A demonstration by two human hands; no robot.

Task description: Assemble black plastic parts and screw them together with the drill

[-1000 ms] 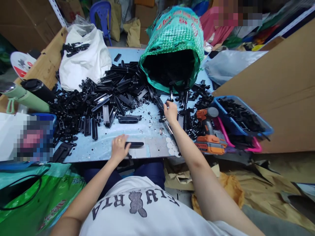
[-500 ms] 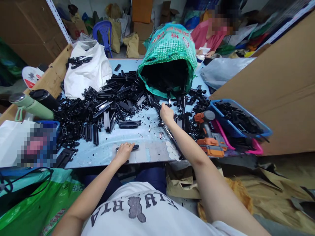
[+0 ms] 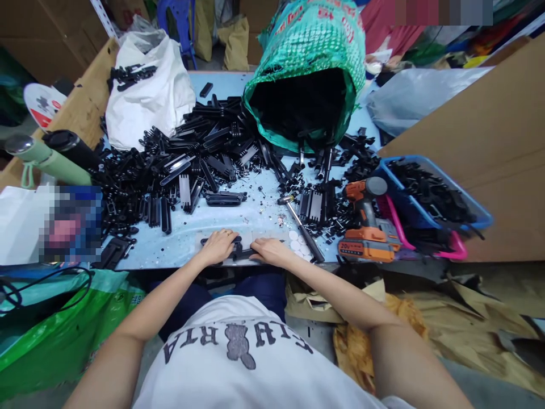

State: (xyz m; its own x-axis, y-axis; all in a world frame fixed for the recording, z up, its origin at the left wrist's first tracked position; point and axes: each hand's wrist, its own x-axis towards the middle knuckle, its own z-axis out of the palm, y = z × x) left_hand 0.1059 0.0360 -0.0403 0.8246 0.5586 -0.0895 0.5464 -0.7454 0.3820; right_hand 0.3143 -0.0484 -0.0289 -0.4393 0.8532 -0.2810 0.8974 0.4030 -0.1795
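Both my hands rest at the near edge of the pale blue table (image 3: 179,255). My left hand (image 3: 218,247) and my right hand (image 3: 269,251) press down on a long black plastic strip (image 3: 240,253) that lies between them, fingers curled over its ends. Beyond them spreads a big heap of black plastic parts (image 3: 187,165), spilling from a green woven sack (image 3: 310,68) lying on its side. A small hammer (image 3: 300,224) lies just right of my right hand, next to several white discs (image 3: 297,245).
An orange cordless drill (image 3: 367,227) sits at the right, beside a blue basket (image 3: 430,196) of black parts with pink handles. A white bag (image 3: 147,94), a green bottle (image 3: 40,159) and a black flask (image 3: 70,149) stand left. Cardboard (image 3: 481,136) leans at right. Another person sits at the far side.
My right hand has come back from the pile near the sack to the near edge and now presses the strip beside my left hand. The camera tilted down a little.
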